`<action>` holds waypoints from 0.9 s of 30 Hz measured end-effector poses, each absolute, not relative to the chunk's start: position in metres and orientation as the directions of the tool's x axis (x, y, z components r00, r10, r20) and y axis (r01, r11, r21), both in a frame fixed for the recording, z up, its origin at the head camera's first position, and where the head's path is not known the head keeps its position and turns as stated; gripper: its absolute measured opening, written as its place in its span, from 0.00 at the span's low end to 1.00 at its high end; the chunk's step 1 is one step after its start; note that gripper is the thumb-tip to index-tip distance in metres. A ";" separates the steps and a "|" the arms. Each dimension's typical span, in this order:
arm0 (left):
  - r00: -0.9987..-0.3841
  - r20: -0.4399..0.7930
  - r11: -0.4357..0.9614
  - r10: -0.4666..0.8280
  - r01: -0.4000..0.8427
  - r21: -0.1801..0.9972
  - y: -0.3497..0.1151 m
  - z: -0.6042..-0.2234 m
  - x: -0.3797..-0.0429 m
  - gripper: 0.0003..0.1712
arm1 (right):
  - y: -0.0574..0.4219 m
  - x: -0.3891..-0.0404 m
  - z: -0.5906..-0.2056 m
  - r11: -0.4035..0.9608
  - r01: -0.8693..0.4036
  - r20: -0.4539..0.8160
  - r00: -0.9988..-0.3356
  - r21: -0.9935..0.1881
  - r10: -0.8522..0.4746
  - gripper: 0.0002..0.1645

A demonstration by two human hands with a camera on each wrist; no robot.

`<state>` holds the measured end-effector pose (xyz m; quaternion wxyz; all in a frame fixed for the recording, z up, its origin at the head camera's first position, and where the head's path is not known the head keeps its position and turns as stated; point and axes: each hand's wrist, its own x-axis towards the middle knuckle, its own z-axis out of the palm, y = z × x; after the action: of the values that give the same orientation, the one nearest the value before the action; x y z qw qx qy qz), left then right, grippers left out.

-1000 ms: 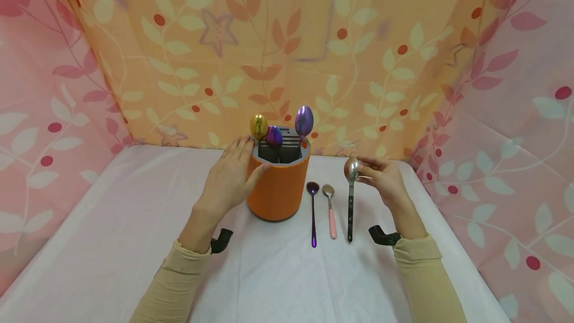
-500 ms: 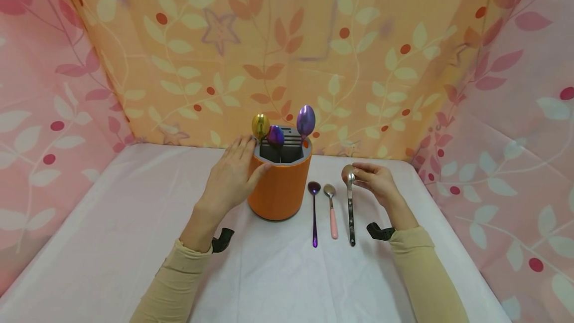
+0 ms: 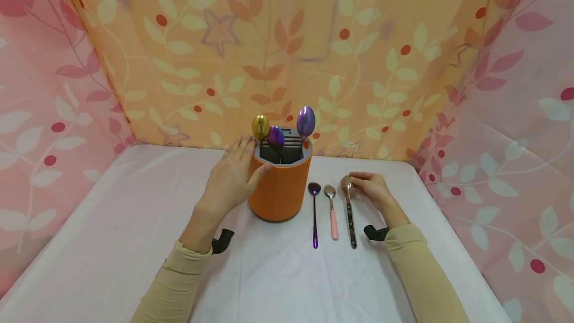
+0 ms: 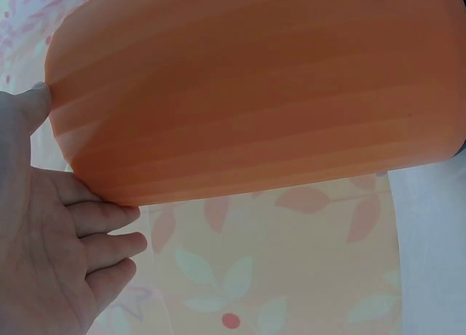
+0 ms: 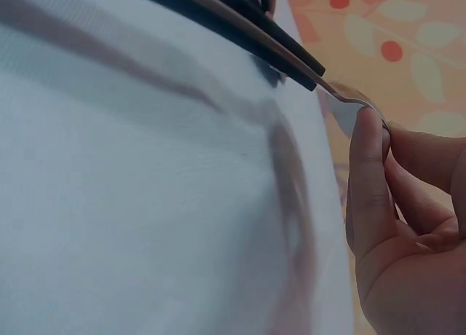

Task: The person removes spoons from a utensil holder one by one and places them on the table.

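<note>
My left hand (image 3: 229, 176) rests against the left side of an orange cutlery holder (image 3: 280, 193), thumb and fingers spread along its upper rim. In the left wrist view, the fingers touch the orange wall (image 4: 255, 95) without closing round it. On the right, my right hand (image 3: 372, 189) pinches a spoon with a dark handle (image 3: 351, 221) by its bowl. The right wrist view shows thumb and fingers (image 5: 370, 182) at the edge of the bowl, with the handle (image 5: 240, 29) stretching away at upper left.
A purple spoon (image 3: 315, 218) and a pink-handled spoon (image 3: 334, 223) lie between holder and right hand. Gold (image 3: 260, 127), violet-blue (image 3: 276, 137) and purple (image 3: 306, 121) spoons stand bowl-up in the holder. Patterned cloth (image 3: 269, 54) hangs behind the white table (image 3: 269, 273).
The right hand has come down and toward me with the dark-handled spoon; its bowl has sunk toward the table, level with the other loose spoons. The left hand stays on the holder.
</note>
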<state>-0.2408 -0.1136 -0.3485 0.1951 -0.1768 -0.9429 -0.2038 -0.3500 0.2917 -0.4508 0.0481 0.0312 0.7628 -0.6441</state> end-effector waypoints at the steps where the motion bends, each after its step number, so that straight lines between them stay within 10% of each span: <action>1: -0.861 0.440 0.853 0.255 0.415 0.316 -0.114 -0.348 -0.241 0.50 | 0.292 -0.351 -0.452 0.175 0.118 -0.121 -0.993 -0.978 -0.007 0.28; 27: -0.864 0.432 0.854 0.259 0.413 0.315 -0.114 -0.347 -0.240 0.51 | 0.298 -0.347 -0.470 0.282 0.148 -0.129 -0.988 -0.948 0.082 0.28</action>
<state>-0.2403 -0.1141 -0.3468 0.1906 -0.1779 -0.9438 -0.2029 -0.3471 0.2975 -0.4701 0.0275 0.0718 0.8002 -0.5948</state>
